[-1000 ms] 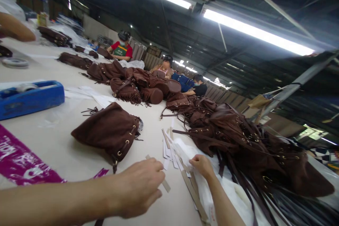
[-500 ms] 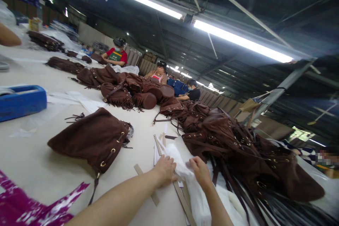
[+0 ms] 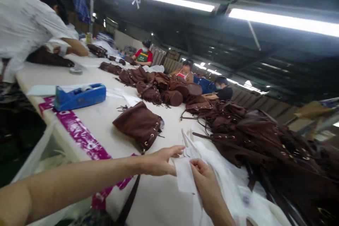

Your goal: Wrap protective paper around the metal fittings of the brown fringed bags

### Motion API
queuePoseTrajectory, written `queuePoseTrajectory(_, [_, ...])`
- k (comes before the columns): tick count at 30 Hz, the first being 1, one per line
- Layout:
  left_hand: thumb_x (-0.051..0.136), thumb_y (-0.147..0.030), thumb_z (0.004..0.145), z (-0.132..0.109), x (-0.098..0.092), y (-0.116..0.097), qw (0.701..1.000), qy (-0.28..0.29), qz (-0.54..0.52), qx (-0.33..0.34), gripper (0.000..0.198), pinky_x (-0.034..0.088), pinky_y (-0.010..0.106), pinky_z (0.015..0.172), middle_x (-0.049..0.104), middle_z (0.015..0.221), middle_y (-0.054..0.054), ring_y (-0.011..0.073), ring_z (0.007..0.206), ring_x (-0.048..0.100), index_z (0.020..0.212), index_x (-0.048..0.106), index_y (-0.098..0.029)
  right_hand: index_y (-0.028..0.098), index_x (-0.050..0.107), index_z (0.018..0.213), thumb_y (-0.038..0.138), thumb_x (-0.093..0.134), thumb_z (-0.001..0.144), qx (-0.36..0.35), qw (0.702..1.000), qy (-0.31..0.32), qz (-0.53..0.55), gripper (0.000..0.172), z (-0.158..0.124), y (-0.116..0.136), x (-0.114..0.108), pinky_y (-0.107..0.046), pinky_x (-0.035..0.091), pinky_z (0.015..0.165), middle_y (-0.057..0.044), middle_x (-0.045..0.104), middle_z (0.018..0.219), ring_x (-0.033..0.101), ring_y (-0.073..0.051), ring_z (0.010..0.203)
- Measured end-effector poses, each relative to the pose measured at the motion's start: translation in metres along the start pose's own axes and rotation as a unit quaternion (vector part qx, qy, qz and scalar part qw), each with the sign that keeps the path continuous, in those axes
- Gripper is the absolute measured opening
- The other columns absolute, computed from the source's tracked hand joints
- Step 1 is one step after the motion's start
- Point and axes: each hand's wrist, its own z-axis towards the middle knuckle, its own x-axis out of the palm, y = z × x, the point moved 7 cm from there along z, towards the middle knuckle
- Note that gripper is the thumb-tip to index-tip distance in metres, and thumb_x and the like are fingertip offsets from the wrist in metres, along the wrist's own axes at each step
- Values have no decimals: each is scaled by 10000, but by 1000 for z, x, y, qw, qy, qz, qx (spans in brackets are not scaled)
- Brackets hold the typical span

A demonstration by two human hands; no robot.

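Note:
My right hand [image 3: 206,180] pinches the edge of a small white sheet [image 3: 183,176], perhaps paper, which hangs over the table. At the sheet's left side is my left hand [image 3: 162,160], its fingers stretched out and apart from the thumb; whether it touches the sheet I cannot tell. Just beyond the hands lie narrow grey-beige strips [image 3: 184,138]. White wrapping material [image 3: 212,153] lies right of my right hand. A brown drawstring bag [image 3: 137,125] with gold eyelets rests on the table beyond my left forearm, its strap hanging toward me.
A blue tape dispenser [image 3: 81,97] stands at the left by purple printed tape [image 3: 79,136] along the table edge. Brown bags [image 3: 238,123] are heaped across the back and right. A person in a white top [image 3: 29,24] leans over the far left; several others sit beyond the heap.
The view has swung left, bringing the person in white into sight. My left hand has lifted off the strips and opened. A white sheet now shows in my right hand.

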Motion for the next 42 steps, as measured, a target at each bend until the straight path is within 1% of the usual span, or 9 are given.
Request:
queuePoseTrajectory(3, [650,-311,731,-61,-22,-7,995,-83,-46,-18,276,456,290,835,699,914,87,212,892,612,900,717,-104,229,445,642,549,665,648,33,994,99,34,389,-38,-8,69,-197,241,385,96,421,433,340,-78,383])
queuePoseTrajectory(7, [631,-401,795,-139,-43,15,947,-183,-243,-102,311,487,305,782,701,816,92,186,764,635,782,702,-99,224,451,673,597,580,740,26,966,258,-2,401,-82,-15,127,-185,228,361,87,449,471,377,-68,355])
queuePoseTrajectory(10, [682,-414,767,-188,-56,32,895,-233,-347,-154,319,519,330,751,703,868,103,191,731,660,849,677,-106,225,487,701,631,476,798,38,959,267,-84,418,-78,-18,127,-202,299,346,61,500,463,459,-104,334])
queuePoseTrajectory(13, [700,-379,731,-215,-60,44,907,-219,-290,-213,281,483,244,540,669,669,55,131,502,586,810,638,-116,224,547,811,651,455,789,3,969,178,-170,437,-47,-8,116,-243,378,391,5,594,591,548,-153,438])
queuePoseTrajectory(20, [677,-403,705,-211,-39,57,930,-194,-213,-230,272,416,208,501,621,578,-4,96,457,521,726,620,-139,217,524,745,329,606,703,-82,909,129,-388,145,-21,5,149,-307,387,577,-52,605,641,604,-246,687])
queuePoseTrajectory(24, [707,-348,622,-212,-41,66,921,-218,-222,-235,242,465,233,584,673,638,42,130,560,588,654,690,-109,208,552,785,289,601,675,115,956,244,-120,144,-47,-21,146,-276,403,519,-5,578,585,564,-187,574])
queuePoseTrajectory(29, [715,-298,567,-215,-51,79,919,-251,-220,-210,192,445,234,521,650,571,34,122,486,548,568,656,-115,164,596,886,295,792,596,269,908,223,234,373,-85,-29,135,-200,420,478,51,542,638,424,-52,467])
queuePoseTrajectory(33, [684,-269,589,-213,-48,82,927,-252,-182,-209,159,408,220,503,612,525,9,114,480,522,562,629,-123,157,579,958,444,822,612,237,917,211,243,511,-99,-22,148,-115,178,337,18,590,709,293,-2,410])
queuePoseTrajectory(42, [616,-210,665,-214,-46,69,955,-218,-36,-200,70,312,190,501,531,568,-47,90,532,438,660,608,-141,163,514,1102,442,831,608,157,954,218,131,650,-92,-18,168,-144,166,340,64,555,572,334,-25,375])
